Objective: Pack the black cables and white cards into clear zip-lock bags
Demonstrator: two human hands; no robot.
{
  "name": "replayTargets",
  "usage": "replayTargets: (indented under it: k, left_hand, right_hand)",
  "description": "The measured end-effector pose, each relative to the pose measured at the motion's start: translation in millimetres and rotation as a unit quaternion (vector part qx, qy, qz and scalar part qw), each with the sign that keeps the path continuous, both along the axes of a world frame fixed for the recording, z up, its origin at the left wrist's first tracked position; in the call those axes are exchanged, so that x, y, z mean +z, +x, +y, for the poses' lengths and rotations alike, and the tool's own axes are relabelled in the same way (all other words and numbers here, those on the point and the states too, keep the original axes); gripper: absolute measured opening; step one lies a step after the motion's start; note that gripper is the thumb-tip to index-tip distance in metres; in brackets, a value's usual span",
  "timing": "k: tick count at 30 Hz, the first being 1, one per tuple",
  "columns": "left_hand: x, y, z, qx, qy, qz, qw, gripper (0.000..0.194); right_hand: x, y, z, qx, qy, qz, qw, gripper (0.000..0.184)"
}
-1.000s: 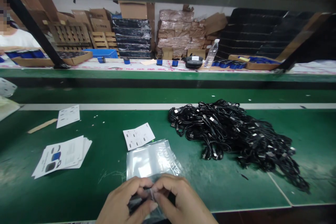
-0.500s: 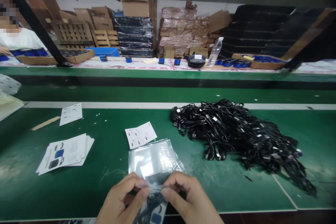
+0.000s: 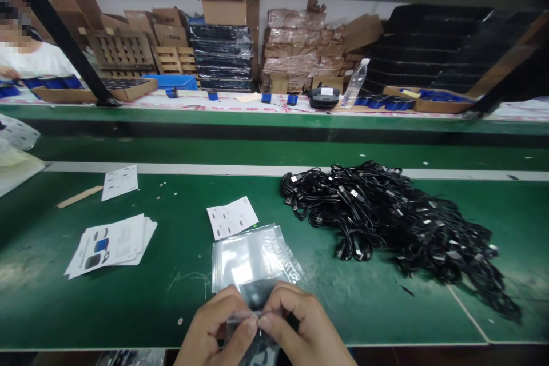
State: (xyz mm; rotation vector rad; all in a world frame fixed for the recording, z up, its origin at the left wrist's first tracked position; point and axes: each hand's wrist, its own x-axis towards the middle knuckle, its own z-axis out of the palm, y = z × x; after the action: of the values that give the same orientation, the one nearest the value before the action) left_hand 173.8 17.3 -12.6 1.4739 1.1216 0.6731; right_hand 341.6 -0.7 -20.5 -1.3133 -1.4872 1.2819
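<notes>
At the big green desk (image 3: 141,309), bottom middle of the frame, the left hand (image 3: 212,323) and right hand (image 3: 311,323) pinch tight on a small clear bag (image 3: 261,352), likely light, soft and slippery, best held by its top edge.

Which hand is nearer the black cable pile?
Right. The right hand, pinching the clear bag, sits left of the black cable pile and closer to the wearer; the left hand is farther left.

Bare at left grip (image 3: 218,325) and right grip (image 3: 302,323) alike, down to the lower edge of view, with short thumbnails (image 3: 251,324) (finer detail blurred).
</notes>
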Motion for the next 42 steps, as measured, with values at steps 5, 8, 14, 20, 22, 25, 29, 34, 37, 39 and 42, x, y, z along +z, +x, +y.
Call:
replayTargets:
  k: [5,8,14,20,22,25,29,34,37,39,42]
  left_hand:
    - [-5.1,-3,6,-0.074,-0.202,-0.113,0.970,0.049]
    - [-5.6,-6,7,-0.079,-0.175,-0.076,0.978,0.047]
    - [-5.4,-9,1,0.037,0.053,0.101,0.993,0.035]
    - [-2.1,-7,1,-0.010,0.036,0.086,0.996,0.029]
    - [-0.6,-5,1,-0.019,0.035,0.092,0.995,0.024]
    - [0.5,-3,-1,-0.008,0.065,0.117,0.991,0.024]
    - [2.2,-2,-1,-0.003,0.075,0.125,0.989,0.028]
    - [2.4,-8,4,-0.013,0.018,0.097,0.995,0.027]
    - [0.4,-14,6,-0.013,0.006,0.089,0.996,0.025]
    - [-0.4,-16,6,-0.019,0.010,0.097,0.995,0.026]
    - [0.4,-18,6,-0.026,0.022,0.108,0.994,0.028]
  right_hand:
    - [-3.3,3,-3,0.072,-0.220,0.177,0.957,0.044]
    - [-3.2,3,-4,0.056,-0.214,0.179,0.959,0.043]
    - [0.6,2,0,0.029,-0.045,0.052,0.997,0.010]
    - [-2.1,1,1,-0.005,-0.056,0.077,0.995,0.015]
    - [-2.8,-1,0,-0.016,-0.033,0.044,0.998,0.015]
    - [-1.9,-3,-3,-0.032,0.013,-0.031,0.999,0.013]
    - [2.8,-2,-4,-0.015,0.007,-0.054,0.998,0.014]
    - [1.4,11,-4,-0.028,-0.076,-0.026,0.996,0.021]
    - [-0.8,18,-5,-0.043,-0.085,-0.009,0.995,0.027]
    - [-0.5,20,-6,-0.046,-0.091,0.014,0.995,0.029]
    - [1.3,20,-6,-0.048,-0.091,0.034,0.994,0.031]
